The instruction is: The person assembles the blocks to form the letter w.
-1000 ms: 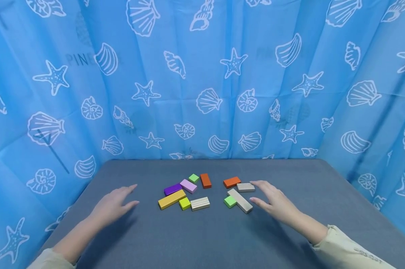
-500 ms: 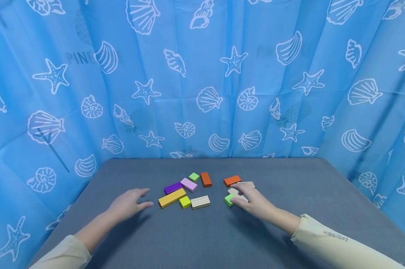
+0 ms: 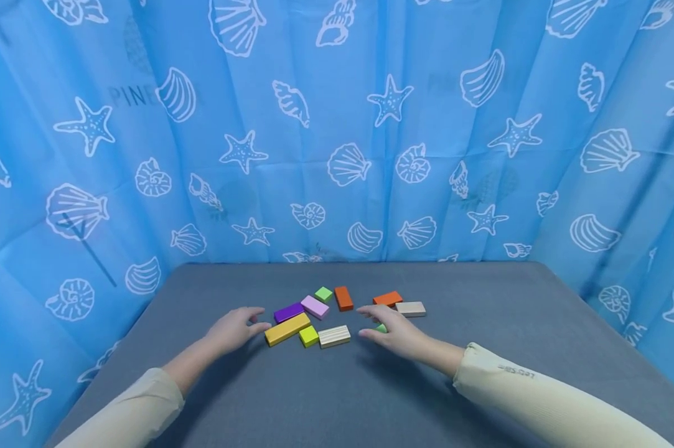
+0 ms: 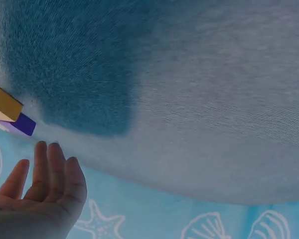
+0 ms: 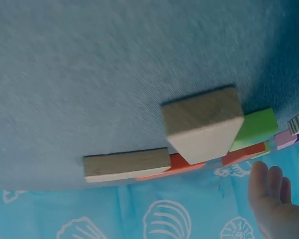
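My left hand (image 3: 230, 330) hovers at the left end of the long golden-yellow block (image 3: 287, 330), thumb and fingers parted with nothing between them. Behind that block lies a purple block (image 3: 289, 313), touching a pink block (image 3: 315, 307). A small yellow block (image 3: 308, 336) and a striped block (image 3: 334, 336) sit at the front of this group. My right hand (image 3: 395, 331) is held over the right group, its fingers spread and holding nothing. It mostly covers a green block (image 3: 381, 328) and hides a long pale wooden block (image 5: 204, 124), which shows in the right wrist view.
Farther back are a small green block (image 3: 323, 294) and an upright-lying red-orange block (image 3: 343, 298). Beyond my right hand lie an orange block (image 3: 388, 299) and a pale wooden block (image 3: 411, 309). A grey cloth-covered table (image 3: 314, 398) meets a blue shell-patterned curtain (image 3: 337, 124).
Both hands have moved inward: the left one rightward to the golden-yellow block, the right one leftward across the pale and green blocks. The blocks have stayed in place.
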Demonstrator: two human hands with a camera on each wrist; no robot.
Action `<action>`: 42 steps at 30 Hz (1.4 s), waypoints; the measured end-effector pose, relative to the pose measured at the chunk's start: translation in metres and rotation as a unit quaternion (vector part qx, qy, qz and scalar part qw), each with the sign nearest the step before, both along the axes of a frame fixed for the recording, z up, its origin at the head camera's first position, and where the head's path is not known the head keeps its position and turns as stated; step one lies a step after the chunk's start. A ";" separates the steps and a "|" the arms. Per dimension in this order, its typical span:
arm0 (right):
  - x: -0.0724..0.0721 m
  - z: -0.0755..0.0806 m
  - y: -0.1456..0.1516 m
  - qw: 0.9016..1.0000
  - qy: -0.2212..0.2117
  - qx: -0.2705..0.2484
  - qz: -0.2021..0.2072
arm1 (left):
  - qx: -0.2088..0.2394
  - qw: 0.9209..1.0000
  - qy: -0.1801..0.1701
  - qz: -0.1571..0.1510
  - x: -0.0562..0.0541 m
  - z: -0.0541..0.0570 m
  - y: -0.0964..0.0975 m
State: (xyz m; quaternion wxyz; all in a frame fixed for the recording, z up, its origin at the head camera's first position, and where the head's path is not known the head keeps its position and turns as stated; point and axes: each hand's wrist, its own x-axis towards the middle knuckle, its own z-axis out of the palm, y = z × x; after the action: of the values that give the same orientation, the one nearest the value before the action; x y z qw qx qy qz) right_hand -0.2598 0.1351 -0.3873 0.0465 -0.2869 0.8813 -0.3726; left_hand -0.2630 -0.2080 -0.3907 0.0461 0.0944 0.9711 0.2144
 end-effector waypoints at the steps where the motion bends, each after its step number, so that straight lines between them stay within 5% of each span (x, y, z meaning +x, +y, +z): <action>1: -0.001 0.000 -0.002 1.000 0.000 0.002 0.009 | 0.007 1.000 0.001 0.000 -0.003 0.000 0.001; 7: -0.011 0.000 -0.020 0.999 0.011 0.018 0.050 | 0.043 0.999 -0.005 0.009 -0.018 -0.003 0.007; 19: -0.034 -0.004 -0.052 0.995 0.010 0.090 0.041 | 0.040 0.997 -0.043 0.042 -0.042 -0.007 0.014; 36: -0.065 -0.004 -0.088 0.991 -0.031 0.125 0.044 | 0.044 0.997 -0.063 0.021 -0.049 -0.006 0.018; 42: -0.076 -0.005 -0.092 0.987 -0.033 0.156 0.014 | 0.042 0.997 -0.069 0.014 -0.045 -0.006 0.017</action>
State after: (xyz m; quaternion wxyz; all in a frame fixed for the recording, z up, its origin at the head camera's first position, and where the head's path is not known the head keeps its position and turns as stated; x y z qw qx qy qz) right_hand -0.3355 0.0429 -0.3925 0.1251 -0.2757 0.9225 -0.2394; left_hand -0.3081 -0.1908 -0.3963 0.1059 0.0672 0.9571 0.2613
